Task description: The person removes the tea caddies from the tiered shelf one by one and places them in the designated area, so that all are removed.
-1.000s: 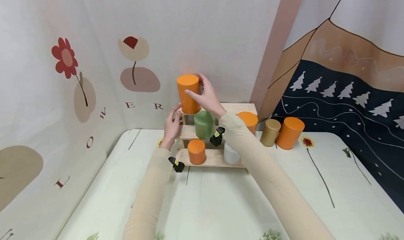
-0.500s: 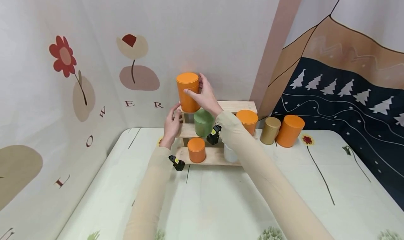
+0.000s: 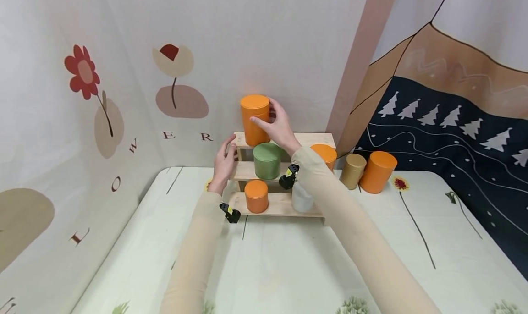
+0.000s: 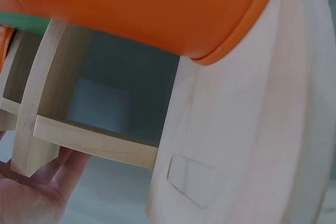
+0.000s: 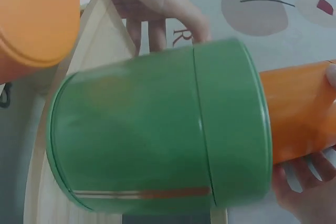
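My right hand holds a tall orange canister from its right side, thumb across the front. The canister is upright at the top step of a wooden tiered rack, left of the step's middle. At the rack's left end, my left hand grips the side; in the left wrist view its fingers reach behind the wooden upright. A green canister stands on the middle step, large in the right wrist view. A short orange canister and a white one occupy the bottom step.
Another orange canister on the middle step is partly covered by my right sleeve. Right of the rack, a gold canister and a large orange canister stand on the cloth-covered table. A printed curtain hangs behind.
My right hand has shifted the tall orange canister a little to the right along the top step. The left hand stays at the rack's left end.
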A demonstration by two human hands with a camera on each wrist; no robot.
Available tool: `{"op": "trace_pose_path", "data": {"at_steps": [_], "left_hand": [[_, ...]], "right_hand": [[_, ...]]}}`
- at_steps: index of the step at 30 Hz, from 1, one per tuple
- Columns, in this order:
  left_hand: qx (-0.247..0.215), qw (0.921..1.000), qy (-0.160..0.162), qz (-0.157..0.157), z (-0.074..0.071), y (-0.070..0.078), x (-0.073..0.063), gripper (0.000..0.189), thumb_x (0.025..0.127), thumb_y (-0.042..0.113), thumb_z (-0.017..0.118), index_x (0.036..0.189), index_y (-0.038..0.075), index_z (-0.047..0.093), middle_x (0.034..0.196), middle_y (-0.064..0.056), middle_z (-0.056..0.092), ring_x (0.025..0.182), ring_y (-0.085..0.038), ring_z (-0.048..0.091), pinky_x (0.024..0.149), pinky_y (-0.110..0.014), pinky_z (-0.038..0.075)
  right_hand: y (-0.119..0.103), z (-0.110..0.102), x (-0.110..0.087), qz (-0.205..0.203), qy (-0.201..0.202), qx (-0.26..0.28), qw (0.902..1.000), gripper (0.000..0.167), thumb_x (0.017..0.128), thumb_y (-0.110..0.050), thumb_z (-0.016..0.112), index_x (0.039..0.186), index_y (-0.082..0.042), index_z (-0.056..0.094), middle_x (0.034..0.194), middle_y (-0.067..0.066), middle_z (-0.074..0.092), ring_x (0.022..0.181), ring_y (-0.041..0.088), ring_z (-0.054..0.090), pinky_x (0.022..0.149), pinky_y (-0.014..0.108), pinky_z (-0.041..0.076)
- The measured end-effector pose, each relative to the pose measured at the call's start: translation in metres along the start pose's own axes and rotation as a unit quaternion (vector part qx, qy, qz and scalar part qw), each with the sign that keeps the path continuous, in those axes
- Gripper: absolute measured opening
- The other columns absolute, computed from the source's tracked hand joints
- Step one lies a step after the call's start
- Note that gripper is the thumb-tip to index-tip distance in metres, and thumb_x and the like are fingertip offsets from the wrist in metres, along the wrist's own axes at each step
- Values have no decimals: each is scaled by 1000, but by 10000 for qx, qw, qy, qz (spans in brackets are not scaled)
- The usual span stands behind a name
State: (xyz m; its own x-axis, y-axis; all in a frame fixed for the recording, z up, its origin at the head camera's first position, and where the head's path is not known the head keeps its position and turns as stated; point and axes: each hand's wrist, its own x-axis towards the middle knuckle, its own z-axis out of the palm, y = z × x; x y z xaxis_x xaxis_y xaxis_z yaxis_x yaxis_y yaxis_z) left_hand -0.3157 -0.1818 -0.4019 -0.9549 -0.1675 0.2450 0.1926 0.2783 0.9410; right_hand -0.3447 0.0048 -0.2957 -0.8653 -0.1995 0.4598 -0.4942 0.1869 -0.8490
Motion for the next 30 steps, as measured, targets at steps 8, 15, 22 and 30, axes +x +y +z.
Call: {"op": "trace_pose_path", "data": {"at_steps": [8, 15, 22, 30], "left_hand": [[-118, 9999, -11, 11, 0, 0, 1, 46, 103, 45, 40, 146, 29, 43, 153, -3, 33, 126, -32, 47, 99, -46, 44], [-117, 9997, -170, -160, -4, 0, 1, 47, 102, 46, 39, 147, 31, 41, 154, -4, 31, 127, -33, 47, 100, -46, 42], [-160, 9988, -365, -295, -9, 3, 1, 48, 103, 46, 39, 148, 32, 38, 153, -8, 32, 129, -34, 44, 101, -47, 42], [-165, 9972, -555, -468, -9, 4, 3, 47, 103, 46, 39, 148, 35, 36, 147, -15, 39, 125, -34, 48, 87, -40, 49]], "right_hand": [[2, -25, -4, 31, 397, 344, 9986, 73, 87, -21, 75, 147, -8, 36, 132, 12, 48, 116, 24, 51, 97, 28, 44], [3, -43, -12, -59, 592, 389, 9975, 73, 86, -21, 75, 147, -10, 37, 132, 11, 48, 116, 24, 52, 97, 29, 44], [5, -58, -25, -184, 868, 345, 9955, 74, 85, -21, 76, 147, -10, 37, 134, 8, 47, 118, 22, 49, 98, 30, 44], [2, -83, -38, -105, 936, 83, 9955, 74, 86, -21, 76, 148, -12, 36, 138, 7, 45, 121, 23, 48, 101, 35, 42]]}}
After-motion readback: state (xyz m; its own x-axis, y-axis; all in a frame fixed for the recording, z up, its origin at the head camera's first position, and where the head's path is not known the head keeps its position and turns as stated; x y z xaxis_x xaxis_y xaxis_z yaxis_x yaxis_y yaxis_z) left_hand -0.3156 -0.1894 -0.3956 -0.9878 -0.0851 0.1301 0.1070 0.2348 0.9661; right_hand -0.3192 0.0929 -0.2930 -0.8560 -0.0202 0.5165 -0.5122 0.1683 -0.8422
